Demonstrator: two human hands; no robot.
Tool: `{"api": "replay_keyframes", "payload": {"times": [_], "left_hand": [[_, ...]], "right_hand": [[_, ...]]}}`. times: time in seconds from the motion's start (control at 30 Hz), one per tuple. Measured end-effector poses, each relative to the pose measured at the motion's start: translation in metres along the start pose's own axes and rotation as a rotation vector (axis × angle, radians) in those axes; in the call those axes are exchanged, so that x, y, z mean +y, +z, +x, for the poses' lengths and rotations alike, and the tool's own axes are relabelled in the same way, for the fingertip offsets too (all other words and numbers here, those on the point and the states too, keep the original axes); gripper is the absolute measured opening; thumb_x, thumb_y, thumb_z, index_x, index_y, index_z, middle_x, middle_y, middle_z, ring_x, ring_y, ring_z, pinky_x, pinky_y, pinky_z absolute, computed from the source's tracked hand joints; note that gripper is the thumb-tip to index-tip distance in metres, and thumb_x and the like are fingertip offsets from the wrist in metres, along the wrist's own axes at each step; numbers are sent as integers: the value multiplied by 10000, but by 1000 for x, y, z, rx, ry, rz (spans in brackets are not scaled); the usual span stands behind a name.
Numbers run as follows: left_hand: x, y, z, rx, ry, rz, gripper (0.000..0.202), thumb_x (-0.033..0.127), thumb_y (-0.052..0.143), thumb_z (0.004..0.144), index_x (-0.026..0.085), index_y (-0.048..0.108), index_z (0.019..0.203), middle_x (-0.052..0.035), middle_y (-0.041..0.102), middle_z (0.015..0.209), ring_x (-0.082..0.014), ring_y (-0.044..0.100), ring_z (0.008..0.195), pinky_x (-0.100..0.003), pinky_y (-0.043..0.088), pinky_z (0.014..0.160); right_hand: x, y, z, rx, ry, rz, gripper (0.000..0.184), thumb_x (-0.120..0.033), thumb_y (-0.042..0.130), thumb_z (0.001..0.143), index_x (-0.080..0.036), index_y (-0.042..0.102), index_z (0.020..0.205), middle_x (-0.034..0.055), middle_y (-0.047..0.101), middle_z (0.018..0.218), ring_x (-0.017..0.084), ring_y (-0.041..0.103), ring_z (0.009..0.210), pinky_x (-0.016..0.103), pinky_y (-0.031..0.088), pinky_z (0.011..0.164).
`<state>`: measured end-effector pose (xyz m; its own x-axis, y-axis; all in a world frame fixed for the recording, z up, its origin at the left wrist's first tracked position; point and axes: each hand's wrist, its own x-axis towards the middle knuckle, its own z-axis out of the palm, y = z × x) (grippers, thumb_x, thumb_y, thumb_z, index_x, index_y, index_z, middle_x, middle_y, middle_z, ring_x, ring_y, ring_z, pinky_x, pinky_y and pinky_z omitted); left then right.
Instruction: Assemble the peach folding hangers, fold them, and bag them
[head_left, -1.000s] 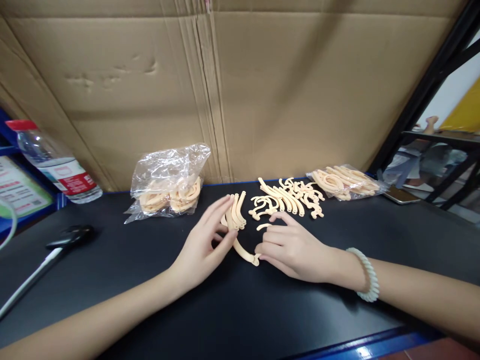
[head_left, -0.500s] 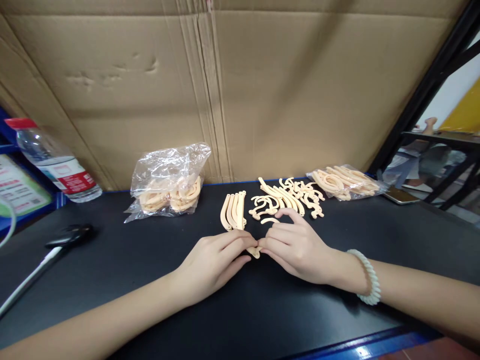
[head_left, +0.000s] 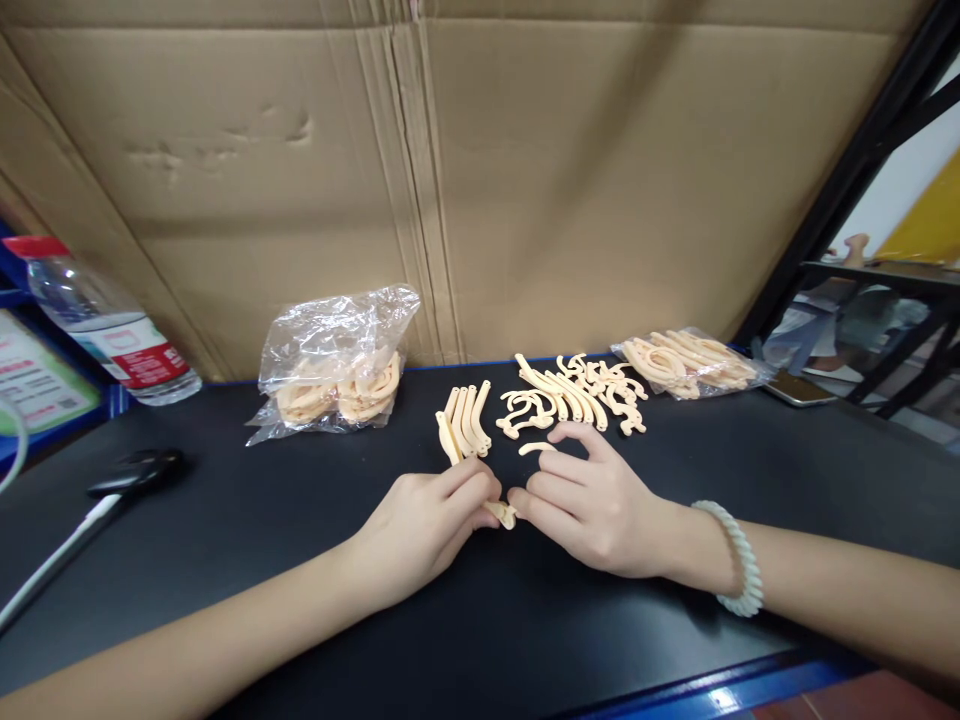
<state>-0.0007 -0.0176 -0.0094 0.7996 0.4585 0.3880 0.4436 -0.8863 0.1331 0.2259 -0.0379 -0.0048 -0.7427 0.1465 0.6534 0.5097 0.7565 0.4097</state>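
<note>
My left hand [head_left: 431, 525] is closed around pale wooden pieces in front of me. A curved wooden strip [head_left: 448, 438] sticks out above its fingers, leaning left. A small wooden end piece [head_left: 502, 515] shows below its fingertips; whether strip and end piece are joined is hidden by the fingers. My right hand [head_left: 592, 500] pinches at the right edge of that end piece with thumb and fingers, its index finger raised and bent. Just beyond the left hand lies a row of several curved wooden strips [head_left: 469, 420]. A single short curved piece [head_left: 536, 448] lies by the right index finger.
A pile of loose wooden pieces [head_left: 577, 390] lies beyond my right hand. Plastic bags of wooden parts stand at left [head_left: 337, 385] and right [head_left: 686, 362]. A phone [head_left: 799, 388], a bottle [head_left: 135, 340] and a black device with a white cable [head_left: 139, 472] are around the black table [head_left: 465, 640].
The strip in my left hand has swung from upright to leaning left. The end piece has shifted slightly down and left. My right fingertips have moved slightly lower.
</note>
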Motion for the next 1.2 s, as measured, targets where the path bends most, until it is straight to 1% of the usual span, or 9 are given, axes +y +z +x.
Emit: {"api": "replay_keyframes", "payload": {"times": [0.13,0.27,0.53,0.63,0.73,0.83,0.9,0.97,1.2], "left_hand": [[0,-1,-1,-9,47,77,192,218,371,1008,203,509,876,9,622,800,-123,584,542,-219,442,489],[1,-2,0,-6,91,176,189,210,400,984,208,538,854,10,615,781,-131,540,501,-239,402,451],[4,-5,0,27,133,177,222,103,418,921,205,548,774,20,598,705,-132,526,494,-248,399,465],[4,-6,-1,61,180,214,242,55,390,908,201,545,794,9,628,735,-132,536,499,-249,399,471],[2,-6,-1,112,208,245,216,57,395,929,191,533,833,-2,656,773,-127,563,523,-242,411,490],[-1,-4,0,178,156,253,113,128,433,964,179,529,936,-3,663,780,-133,582,539,-245,426,501],[-4,-3,0,196,125,299,103,168,429,977,176,527,1009,-6,674,797,-146,585,538,-264,435,503],[-6,-3,0,192,70,345,117,178,418,977,179,531,1008,-16,686,836,-161,613,580,-278,457,529],[-12,-5,1,37,-278,420,132,186,410,940,196,542,945,-50,667,940,-211,662,834,-292,499,634]], "right_hand": [[-1,1,-1,-17,31,43,279,-64,494,909,-153,638,687,-19,498,576,141,415,643,376,398,856],[0,1,-2,-75,87,138,236,-81,480,916,-147,651,767,-7,537,606,147,436,661,378,380,839],[-6,3,-3,-160,311,557,162,-134,505,938,-161,644,861,0,645,748,132,498,709,350,363,834],[-4,5,-4,-190,546,770,159,-180,526,941,-168,641,833,-35,565,635,104,473,602,271,391,683],[1,5,-3,-157,800,898,185,-257,531,949,-173,630,817,-57,484,579,83,395,503,220,316,497],[5,5,-1,-72,850,885,201,-293,540,946,-173,628,811,-32,531,647,92,451,566,218,344,525],[7,4,1,-56,848,885,195,-290,545,942,-174,634,813,-22,552,665,101,485,601,219,368,549],[7,4,1,-58,838,879,177,-269,549,936,-174,642,819,-19,564,667,109,507,618,225,386,569],[9,10,-4,-10,809,813,171,-227,522,936,-175,628,812,18,632,758,149,577,710,278,447,649]]}}
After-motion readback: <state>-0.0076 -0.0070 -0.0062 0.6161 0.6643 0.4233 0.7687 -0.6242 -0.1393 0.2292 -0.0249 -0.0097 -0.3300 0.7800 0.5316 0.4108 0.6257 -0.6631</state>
